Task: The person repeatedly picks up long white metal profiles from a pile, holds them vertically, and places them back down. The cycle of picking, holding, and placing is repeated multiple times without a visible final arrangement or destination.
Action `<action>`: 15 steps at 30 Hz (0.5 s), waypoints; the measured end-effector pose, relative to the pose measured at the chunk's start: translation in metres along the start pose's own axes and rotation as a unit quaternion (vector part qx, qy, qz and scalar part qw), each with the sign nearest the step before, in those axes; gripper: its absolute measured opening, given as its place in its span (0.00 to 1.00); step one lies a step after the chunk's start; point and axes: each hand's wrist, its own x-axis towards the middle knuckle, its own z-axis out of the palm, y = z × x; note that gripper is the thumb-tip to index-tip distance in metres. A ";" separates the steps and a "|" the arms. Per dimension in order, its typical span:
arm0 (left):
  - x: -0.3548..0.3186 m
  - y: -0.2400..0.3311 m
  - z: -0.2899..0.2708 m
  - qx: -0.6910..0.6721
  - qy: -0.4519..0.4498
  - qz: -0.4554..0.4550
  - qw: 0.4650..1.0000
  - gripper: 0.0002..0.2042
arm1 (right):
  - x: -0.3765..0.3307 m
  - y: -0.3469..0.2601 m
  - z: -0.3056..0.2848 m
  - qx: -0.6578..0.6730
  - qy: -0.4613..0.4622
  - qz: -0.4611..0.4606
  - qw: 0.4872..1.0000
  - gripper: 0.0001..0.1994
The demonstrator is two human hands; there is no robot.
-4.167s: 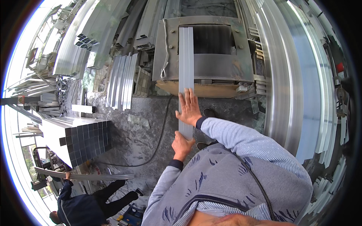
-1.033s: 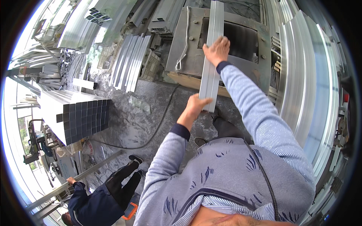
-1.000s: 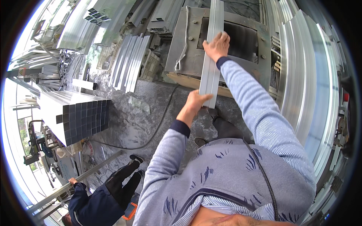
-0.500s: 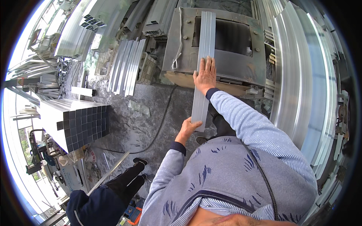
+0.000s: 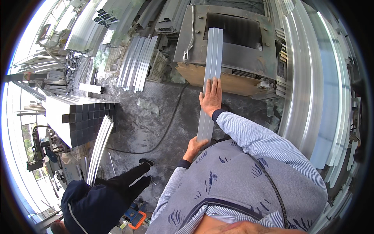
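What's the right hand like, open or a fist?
Open: the right hand lies on the gray bar, its fingers stretched out.

1. Vest [image 5: 233, 175]: grey, soft-looking fabric; scattered dark navy marks in feather-like strokes.
2. Neckline trim [image 5: 230, 208]: dark band, V-shaped, edging the vest.
3. Shirt collar [image 5: 224, 212]: finely striped, pale and blue, visible inside the V.
4. Cord [image 5: 272, 187]: dark, braided in appearance, running diagonally over the vest; cord or zip cannot be determined.
5. Right sleeve [image 5: 265, 138]: long, pale blue-grey with fine stripes; navy cuff [image 5: 218, 114].
6. Left sleeve [image 5: 169, 189]: matching, likewise navy-cuffed.
7. Left hand [image 5: 193, 148], right hand [image 5: 211, 97]: bare.
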 end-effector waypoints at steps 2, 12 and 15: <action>-0.004 -0.003 0.000 0.010 0.006 0.024 1.000 0.23 | -0.005 -0.001 -0.001 0.005 -0.019 0.005 1.000 0.41; 0.116 0.155 0.006 0.029 -0.009 0.065 0.997 0.21 | 0.187 0.030 -0.018 0.014 0.134 -0.020 0.991 0.38; 0.158 0.236 0.024 0.044 -0.009 0.060 0.997 0.22 | 0.273 0.049 -0.038 -0.002 0.153 0.004 0.988 0.39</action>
